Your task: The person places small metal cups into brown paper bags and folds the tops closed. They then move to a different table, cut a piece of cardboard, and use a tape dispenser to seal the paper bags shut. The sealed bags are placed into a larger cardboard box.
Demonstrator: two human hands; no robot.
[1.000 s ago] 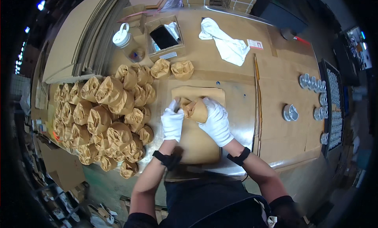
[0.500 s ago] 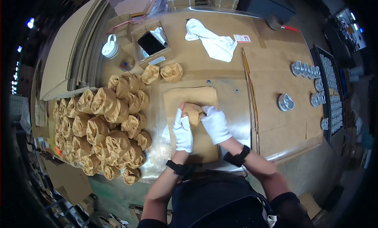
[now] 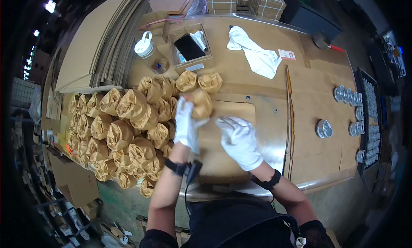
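- Wrapped parcel [image 3: 201, 104] has shifted since the earlier frame: from over the middle of the paper stack [image 3: 225, 156] to its upper left corner, near the finished pile. Right hand [image 3: 240, 141] has come off it.
- Left hand [image 3: 185, 123]: gloved, grasping the parcel from its left side, fingers wrapped partway round. Motion blur on hand and parcel; exact finger placement can't be told.
- Right hand: gloved, released. Fingers loosely bent, half open, nothing visible in them. It sits over the paper stack, apart from the parcel.
- Parcel: brown paper, rounded, just below two wrapped bundles [image 3: 210, 83] at the top of the pile. Can't tell if it touches them or the bench [image 3: 271, 128].
- Pile of wrapped bundles [image 3: 131, 104]: left of the left hand, packed close, crumpled folds facing up.
- Paper stack: flat brown sheets in front of the person, partly under the right hand.
- Single metal part [image 3: 324, 129]: unwrapped, on the bench well right of the right hand. Row of metal parts [image 3: 347, 96] stands farther right, near the dark tray [image 3: 362, 78].
- White cloth [image 3: 259, 59]: lies crumpled beyond the hands, far side of the bench.
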